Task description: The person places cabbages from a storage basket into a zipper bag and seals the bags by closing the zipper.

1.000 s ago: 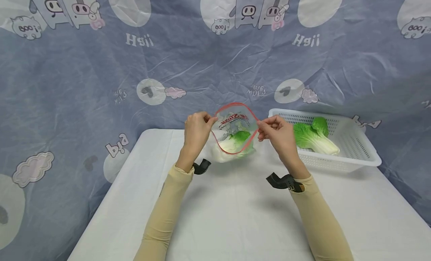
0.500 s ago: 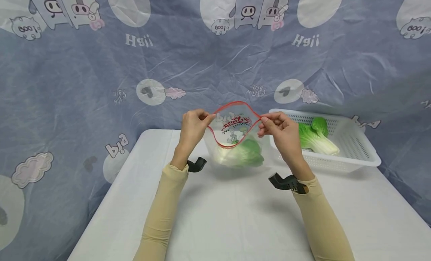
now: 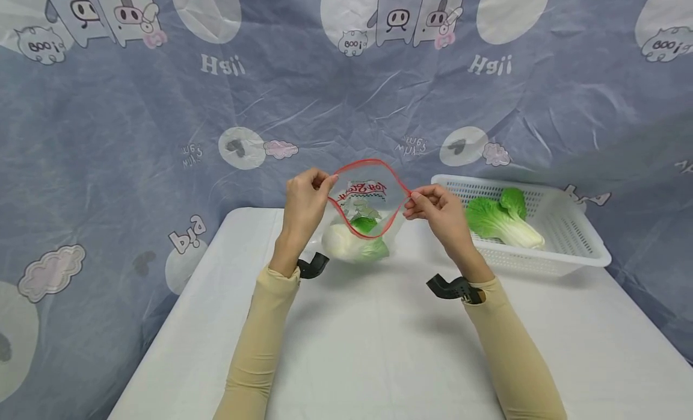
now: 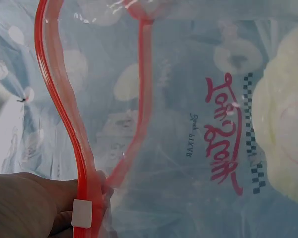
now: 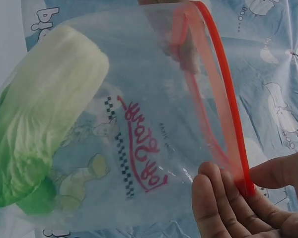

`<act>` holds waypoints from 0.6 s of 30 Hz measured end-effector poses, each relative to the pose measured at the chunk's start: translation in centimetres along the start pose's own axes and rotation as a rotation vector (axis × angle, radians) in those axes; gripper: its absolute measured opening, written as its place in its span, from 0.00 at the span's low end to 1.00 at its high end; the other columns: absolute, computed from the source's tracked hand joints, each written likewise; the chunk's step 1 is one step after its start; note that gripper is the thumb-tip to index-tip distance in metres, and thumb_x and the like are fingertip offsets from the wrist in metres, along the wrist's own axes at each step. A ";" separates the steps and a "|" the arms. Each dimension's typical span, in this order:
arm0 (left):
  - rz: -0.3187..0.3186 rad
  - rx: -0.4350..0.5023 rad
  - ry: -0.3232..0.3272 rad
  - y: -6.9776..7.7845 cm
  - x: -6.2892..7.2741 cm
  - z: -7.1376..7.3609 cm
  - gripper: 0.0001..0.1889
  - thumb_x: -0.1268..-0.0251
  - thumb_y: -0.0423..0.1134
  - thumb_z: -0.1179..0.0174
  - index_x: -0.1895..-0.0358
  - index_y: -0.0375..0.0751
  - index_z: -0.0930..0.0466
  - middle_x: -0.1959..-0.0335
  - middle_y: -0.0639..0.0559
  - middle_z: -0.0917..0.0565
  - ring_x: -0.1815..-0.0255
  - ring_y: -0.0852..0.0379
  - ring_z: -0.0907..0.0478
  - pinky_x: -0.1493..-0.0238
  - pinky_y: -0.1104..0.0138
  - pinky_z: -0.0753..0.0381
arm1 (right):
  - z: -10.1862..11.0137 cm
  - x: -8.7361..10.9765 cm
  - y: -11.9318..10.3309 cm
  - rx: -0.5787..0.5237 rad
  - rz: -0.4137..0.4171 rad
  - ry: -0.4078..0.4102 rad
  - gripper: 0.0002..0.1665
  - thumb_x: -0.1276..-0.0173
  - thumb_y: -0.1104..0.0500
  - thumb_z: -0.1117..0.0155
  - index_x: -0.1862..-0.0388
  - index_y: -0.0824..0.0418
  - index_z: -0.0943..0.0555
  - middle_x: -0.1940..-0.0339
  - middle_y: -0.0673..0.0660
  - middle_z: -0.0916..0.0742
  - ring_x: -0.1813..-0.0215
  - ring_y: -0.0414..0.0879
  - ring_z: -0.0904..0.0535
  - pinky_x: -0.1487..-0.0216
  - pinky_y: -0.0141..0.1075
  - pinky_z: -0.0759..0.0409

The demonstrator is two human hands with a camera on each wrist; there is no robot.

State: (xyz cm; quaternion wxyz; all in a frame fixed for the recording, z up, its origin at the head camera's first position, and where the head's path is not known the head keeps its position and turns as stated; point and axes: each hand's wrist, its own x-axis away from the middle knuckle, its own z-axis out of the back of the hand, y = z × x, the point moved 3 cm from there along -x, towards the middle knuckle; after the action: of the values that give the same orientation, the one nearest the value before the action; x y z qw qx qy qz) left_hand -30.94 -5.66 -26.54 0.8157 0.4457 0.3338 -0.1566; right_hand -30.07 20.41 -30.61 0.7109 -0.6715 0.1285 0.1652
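Between the two hands hangs a clear zip bag [image 3: 390, 212] with a red zip rim, its mouth spread wide. My left hand [image 3: 305, 204] pinches the left corner of the rim; in the left wrist view a white slider [image 4: 82, 213] sits on the zip by the fingers. At the opposite corner my right hand [image 3: 441, 214] pinches the rim between thumb and fingers [image 5: 273, 176]. Inside the bag lies a napa cabbage [image 5: 49, 94], pale at its base and green at the leaves. Red lettering [image 5: 144, 148] and a checkered band are printed on the bag.
A white perforated plastic basket [image 3: 574, 227] stands at the back right of the white table [image 3: 379, 348]. It holds another leafy green cabbage [image 3: 503, 218]. A blue-grey patterned cloth [image 3: 335, 107] hangs behind the table. Each wrist wears a black camera mount.
Both hands have shifted left with the bag. The cabbage in it has swung, first rightward and then back left. The bag's mouth stays spread throughout.
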 end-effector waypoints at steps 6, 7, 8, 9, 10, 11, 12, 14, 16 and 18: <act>-0.040 -0.231 0.031 0.7 0.3 2.1 0.11 0.36 0.39 0.36 0.73 0.35 0.18 0.77 0.45 0.17 0.78 0.51 0.23 0.73 0.62 0.26 | -1.0 -1.0 2.9 0.087 -0.034 -0.076 0.20 0.28 0.52 0.41 0.49 0.68 0.25 0.55 0.61 0.13 0.53 0.47 0.14 0.51 0.39 0.17; -0.028 -0.270 -0.002 1.0 0.6 2.4 0.11 0.36 0.39 0.36 0.73 0.35 0.18 0.78 0.45 0.17 0.80 0.52 0.24 0.74 0.62 0.26 | -1.2 -1.2 3.5 0.095 -0.048 -0.085 0.21 0.28 0.51 0.41 0.48 0.67 0.25 0.53 0.61 0.13 0.51 0.47 0.15 0.51 0.39 0.17; -0.007 -0.303 -0.054 1.2 0.8 2.7 0.11 0.36 0.38 0.36 0.75 0.36 0.19 0.80 0.46 0.18 0.81 0.53 0.25 0.76 0.63 0.27 | -1.4 -1.3 4.1 0.102 -0.061 -0.092 0.22 0.28 0.49 0.41 0.48 0.66 0.25 0.51 0.62 0.14 0.49 0.47 0.15 0.50 0.39 0.17; 0.015 -0.339 -0.121 1.4 1.1 2.9 0.11 0.37 0.36 0.36 0.78 0.37 0.21 0.82 0.48 0.21 0.83 0.54 0.28 0.78 0.64 0.30 | -1.6 -1.4 4.7 0.103 -0.074 -0.097 0.23 0.29 0.49 0.41 0.48 0.66 0.25 0.49 0.63 0.14 0.48 0.47 0.15 0.49 0.39 0.18; 0.041 -0.369 -0.205 1.6 1.5 3.0 0.13 0.37 0.34 0.37 0.81 0.39 0.23 0.84 0.50 0.25 0.85 0.56 0.32 0.79 0.66 0.33 | -1.7 -1.6 5.3 0.104 -0.089 -0.097 0.23 0.29 0.48 0.40 0.48 0.66 0.25 0.49 0.63 0.14 0.48 0.47 0.16 0.50 0.38 0.18; 0.061 -0.393 -0.304 1.7 1.8 2.8 0.15 0.39 0.32 0.38 0.83 0.40 0.27 0.86 0.52 0.29 0.86 0.58 0.36 0.81 0.67 0.36 | -1.8 -1.7 5.9 0.103 -0.099 -0.094 0.23 0.30 0.48 0.40 0.48 0.66 0.25 0.49 0.64 0.14 0.48 0.48 0.15 0.50 0.38 0.17; 0.080 -0.410 -0.411 1.8 2.1 2.6 0.16 0.40 0.31 0.39 0.85 0.41 0.30 0.87 0.54 0.33 0.86 0.59 0.40 0.81 0.68 0.39 | -1.8 -1.8 6.4 0.104 -0.107 -0.088 0.23 0.30 0.49 0.39 0.49 0.66 0.25 0.50 0.64 0.14 0.49 0.48 0.15 0.50 0.38 0.17; 0.109 -0.431 -0.611 1.8 2.7 1.8 0.17 0.45 0.30 0.42 0.86 0.44 0.36 0.87 0.57 0.40 0.85 0.61 0.45 0.81 0.69 0.43 | -1.7 -1.9 7.1 0.107 -0.113 -0.080 0.21 0.31 0.51 0.38 0.49 0.66 0.24 0.52 0.65 0.14 0.51 0.48 0.14 0.51 0.38 0.17; 0.130 -0.432 -0.750 1.5 3.0 0.7 0.19 0.47 0.30 0.42 0.88 0.46 0.40 0.87 0.58 0.45 0.84 0.61 0.48 0.80 0.69 0.45 | -1.5 -2.1 7.7 0.115 -0.108 -0.080 0.20 0.31 0.52 0.37 0.50 0.67 0.24 0.53 0.66 0.14 0.53 0.48 0.14 0.52 0.38 0.17; 0.135 -0.433 -0.801 1.0 2.9 -0.4 0.19 0.47 0.32 0.40 0.87 0.46 0.40 0.88 0.59 0.44 0.84 0.62 0.47 0.80 0.69 0.44 | -1.3 -2.2 8.0 0.132 -0.106 -0.089 0.20 0.31 0.53 0.37 0.49 0.67 0.24 0.53 0.65 0.14 0.54 0.46 0.14 0.53 0.38 0.16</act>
State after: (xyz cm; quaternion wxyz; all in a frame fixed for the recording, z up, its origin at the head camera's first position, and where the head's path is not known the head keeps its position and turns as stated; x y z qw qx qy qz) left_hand -28.40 -4.66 -28.05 0.9632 0.1900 -0.0128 -0.1897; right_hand -35.24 19.31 -37.12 0.7664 -0.6209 0.0715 0.1483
